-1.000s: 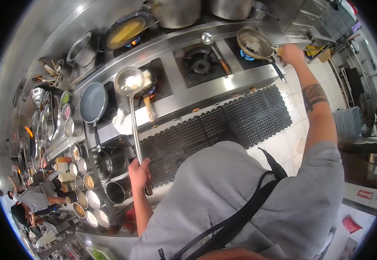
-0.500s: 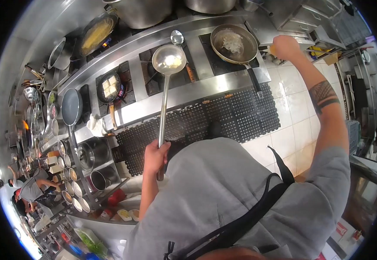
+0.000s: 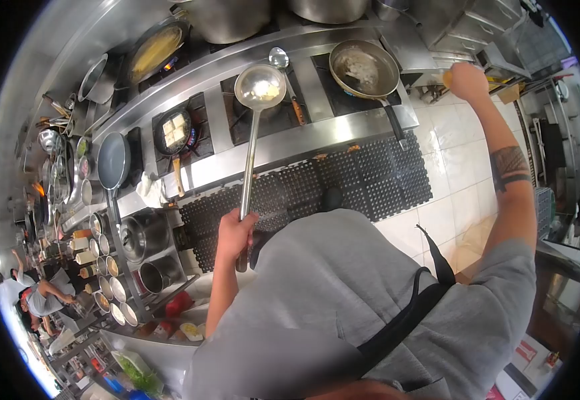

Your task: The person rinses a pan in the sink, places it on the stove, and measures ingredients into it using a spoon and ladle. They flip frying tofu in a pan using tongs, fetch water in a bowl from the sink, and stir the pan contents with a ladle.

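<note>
My left hand is wrapped round the long handle of a metal ladle. Its bowl is over the stove and contains pale yellow pieces. At the upper right, my right hand is closed, out past the stove's right end. A small yellow-brown thing shows at its fingers; its kind is unclear. Nearest to that hand on the stove is a frying pan with whitish food in it. Beside the ladle bowl lies a metal spoon with a wooden grip.
A small pan with pale square pieces sits over a flame. Left of it is a grey pan, and a white cloth lies at the stove edge. Large pots stand behind. A co-worker is far left. A black mat covers the floor.
My right hand has moved a little to the right and down, away from the frying pan. The ladle stays in my left hand, its bowl nearly in place.
</note>
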Motion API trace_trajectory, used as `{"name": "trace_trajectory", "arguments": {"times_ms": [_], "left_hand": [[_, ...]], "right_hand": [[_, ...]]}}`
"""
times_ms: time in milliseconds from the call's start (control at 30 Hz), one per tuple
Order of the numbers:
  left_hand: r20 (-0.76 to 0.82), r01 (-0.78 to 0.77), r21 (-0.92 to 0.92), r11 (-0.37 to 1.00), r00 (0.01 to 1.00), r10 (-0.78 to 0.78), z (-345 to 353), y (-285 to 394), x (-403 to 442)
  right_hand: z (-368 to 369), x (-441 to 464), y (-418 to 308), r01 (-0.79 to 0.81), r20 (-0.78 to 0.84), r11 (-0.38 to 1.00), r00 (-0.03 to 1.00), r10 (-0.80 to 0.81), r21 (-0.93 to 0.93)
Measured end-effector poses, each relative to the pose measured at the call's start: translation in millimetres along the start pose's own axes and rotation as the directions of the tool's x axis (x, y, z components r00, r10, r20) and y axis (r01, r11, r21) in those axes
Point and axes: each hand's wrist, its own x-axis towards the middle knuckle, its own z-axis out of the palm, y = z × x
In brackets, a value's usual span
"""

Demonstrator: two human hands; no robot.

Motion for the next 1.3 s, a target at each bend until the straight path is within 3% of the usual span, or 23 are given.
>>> {"name": "trace_trajectory", "arguments": {"times_ms": [167, 233, 267, 333, 433, 500, 567, 600, 633, 667, 700, 733, 767, 833, 867, 900, 967, 1033, 1067, 1100, 1167, 1233, 1300], "left_hand": [[0.031, -0.039, -0.007, 0.999, 0.999, 0.039, -63.2, -36.1, -12.5], [0.033, -0.049, -0.001, 0.999, 0.998, 0.049, -95.2, -51.8, -26.2], [0.032, -0.051, 0.01, 0.999, 0.998, 0.051, -111.8, -60.6, -32.6], [0.029, -0.057, 0.022, 0.998, 0.998, 0.056, -150.2, -85.5, -44.4], [0.003, -0.053, -0.011, 0.999, 0.999, 0.053, -206.6, -130.8, -61.6], [-0.038, -0.047, 0.075, 0.996, 0.998, 0.05, -237.5, -153.4, -77.1], [-0.093, -0.033, 0.025, 0.999, 0.995, 0.035, -262.4, -178.1, -89.8], [-0.112, -0.02, 0.017, 1.0, 0.993, 0.022, -272.6, -187.5, -97.5], [-0.156, 0.003, -0.009, 1.0, 0.988, -0.005, -282.9, -198.2, -107.7], [-0.242, 0.026, -0.079, 0.997, 0.969, -0.044, -292.0, -208.7, -118.3], [-0.246, 0.014, -0.058, 0.998, 0.969, -0.028, -298.0, -215.6, -127.9], [-0.251, 0.013, -0.04, 0.999, 0.968, -0.023, -306.2, -224.2, -138.3], [-0.267, 0.018, -0.086, 0.996, 0.963, -0.04, -313.6, -234.2, -147.9], [-0.321, 0.063, -0.178, 0.982, 0.94, -0.118, -326.6, -257.6, -163.2], [-0.372, 0.077, -0.23, 0.97, 0.914, -0.161, -331.0, -267.4, -173.0], [-0.388, 0.09, -0.263, 0.961, 0.902, -0.19, -336.7, -278.4, -181.9], [-0.41, 0.116, -0.316, 0.942, 0.878, -0.245, -347.2, -297.4, -202.3], [-0.467, 0.108, -0.43, 0.897, 0.823, -0.323, -357.2, -314.2, -226.6], [-0.472, 0.153, -0.451, 0.879, 0.795, -0.38, -361.6, -327.2, -238.5], [-0.48, 0.155, -0.466, 0.871, 0.782, -0.396, -364.8, -333.8, -248.1], [-0.477, 0.176, -0.601, 0.78, 0.704, -0.526, -373.7, -344.8, -261.2], [-0.47, 0.177, -0.666, 0.725, 0.654, -0.592, -385.1, -353.3, -269.6], [-0.442, 0.174, -0.74, 0.649, 0.601, -0.666, -403.1, -355.8, -270.0]], "right_hand": [[-13.6, -60.1, -22.5, -0.097, -0.012, 0.995, 0.995, 0.097, -0.015], [-31.9, -87.5, -30.0, -0.247, 0.025, 0.968, 0.969, 0.246, 0.051], [-42.9, -101.5, -37.9, -0.249, 0.018, 0.968, 0.969, 0.248, 0.046], [-62.2, -130.6, -56.2, -0.45, 0.067, 0.89, 0.893, 0.445, 0.081], [-56.6, -161.5, -69.3, -0.459, 0.143, 0.884, 0.884, 0.445, 0.088], [-35.0, -177.6, -89.4, -0.486, 0.069, 0.869, 0.874, 0.482, 0.089], [17.3, -183.2, -106.3, -0.495, -0.056, 0.809, 0.842, 0.537, 0.316], [33.4, -187.4, -136.3, -0.479, -0.199, 0.748, 0.765, 0.612, 0.459], [82.0, -173.7, -147.8, -0.359, -0.245, 0.61, 0.684, 0.687, 0.706], [122.8, -156.2, -178.5, -0.248, -0.472, 0.662, 0.531, 0.704, 0.707], [121.3, -146.4, -225.9, -0.207, -0.338, 0.557, 0.612, 0.715, 0.804], [89.7, -147.0, -288.5, -0.192, -0.26, 0.54, 0.715, 0.649, 0.82], [60.8, -145.6, -354.9, 0.052, -0.248, 0.351, 0.803, 0.542, 0.935], [7.0, -132.3, -485.8, 0.239, -0.224, -0.058, 0.956, 0.19, 0.969], [-28.1, -125.5, -543.3, 0.263, -0.265, -0.073, 0.964, -0.025, 0.962], [-69.6, -125.5, -602.7, 0.279, -0.291, -0.084, 0.932, -0.217, 0.957], [-156.6, -142.2, -721.9, 0.326, -0.369, -0.173, 0.82, -0.437, 0.929], [-212.5, -150.1, -846.3, 0.273, -0.503, -0.434, 0.61, -0.612, 0.859], [-237.9, -158.4, -907.2, 0.385, -0.643, -0.515, 0.477, -0.599, 0.766], [-270.8, -168.2, -962.3, 0.404, -0.617, -0.473, 0.405, -0.675, 0.783], [-319.2, -188.4, -1077.8, 0.66, -0.759, -0.454, 0.288, -0.583, 0.599], [-346.0, -199.5, -1202.4, 0.378, -0.594, -0.48, 0.29, -0.751, 0.791], [-363.3, -205.7, -1311.1, 0.415, -0.575, -0.452, 0.244, -0.781, 0.79]]}}
